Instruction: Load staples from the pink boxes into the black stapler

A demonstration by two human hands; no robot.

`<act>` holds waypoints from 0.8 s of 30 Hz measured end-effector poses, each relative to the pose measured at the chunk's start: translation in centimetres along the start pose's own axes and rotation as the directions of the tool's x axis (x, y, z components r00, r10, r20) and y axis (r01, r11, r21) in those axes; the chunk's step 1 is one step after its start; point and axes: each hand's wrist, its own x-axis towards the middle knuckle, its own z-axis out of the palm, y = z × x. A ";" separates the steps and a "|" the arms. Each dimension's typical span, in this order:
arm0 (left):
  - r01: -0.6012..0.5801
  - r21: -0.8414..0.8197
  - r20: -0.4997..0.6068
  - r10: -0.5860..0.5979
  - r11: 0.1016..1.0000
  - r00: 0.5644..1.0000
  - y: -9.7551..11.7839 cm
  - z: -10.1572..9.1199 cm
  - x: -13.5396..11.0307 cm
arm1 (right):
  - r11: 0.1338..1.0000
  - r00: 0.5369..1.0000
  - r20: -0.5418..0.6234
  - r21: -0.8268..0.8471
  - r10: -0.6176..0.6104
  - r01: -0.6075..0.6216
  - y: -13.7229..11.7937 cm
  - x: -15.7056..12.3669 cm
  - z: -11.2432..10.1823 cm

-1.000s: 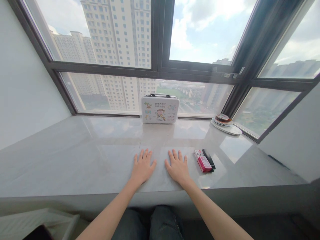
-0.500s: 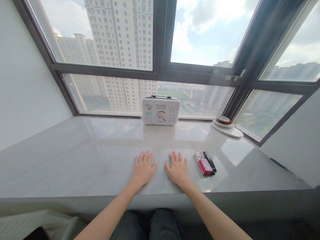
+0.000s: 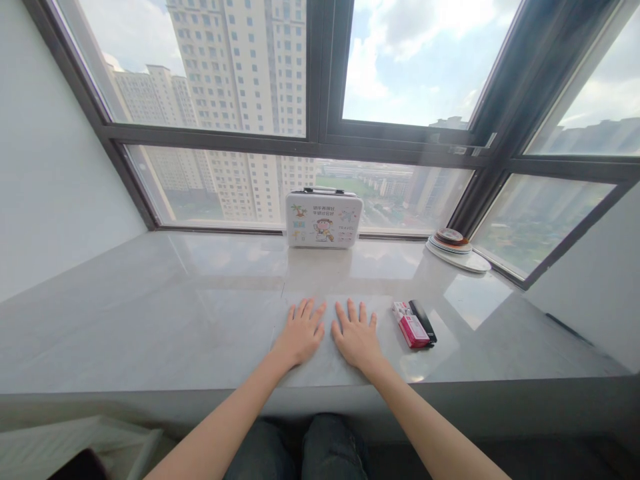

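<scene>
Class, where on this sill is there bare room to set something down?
Widest: the sill between the left wall and left hand. Another patch lies between the white case and right hand. Crowded: just right of that hand, where a pink-and-white box and black object lie together, and the far right corner, holding stacked plates.

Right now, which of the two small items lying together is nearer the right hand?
The pink box; the black item lies beyond it, farther from the right hand.

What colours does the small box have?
The small box is pinkish-red and white, seen in the head view.
</scene>
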 end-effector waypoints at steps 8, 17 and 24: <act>-0.093 -0.036 0.016 0.094 0.995 0.995 1.8 0.7 2.6 | 0.999 1.000 -0.019 -0.031 -0.006 0.005 0.1 0.0 0.2; -0.047 -0.027 -0.002 0.047 0.999 0.999 2.2 1.5 3.0 | 0.999 0.999 -0.031 -0.050 -0.021 0.019 0.2 -0.1 0.1; -0.029 -0.015 -0.006 0.029 0.999 1.000 2.7 1.5 2.7 | 0.998 1.000 -0.018 -0.062 -0.020 0.019 0.0 -0.1 -0.1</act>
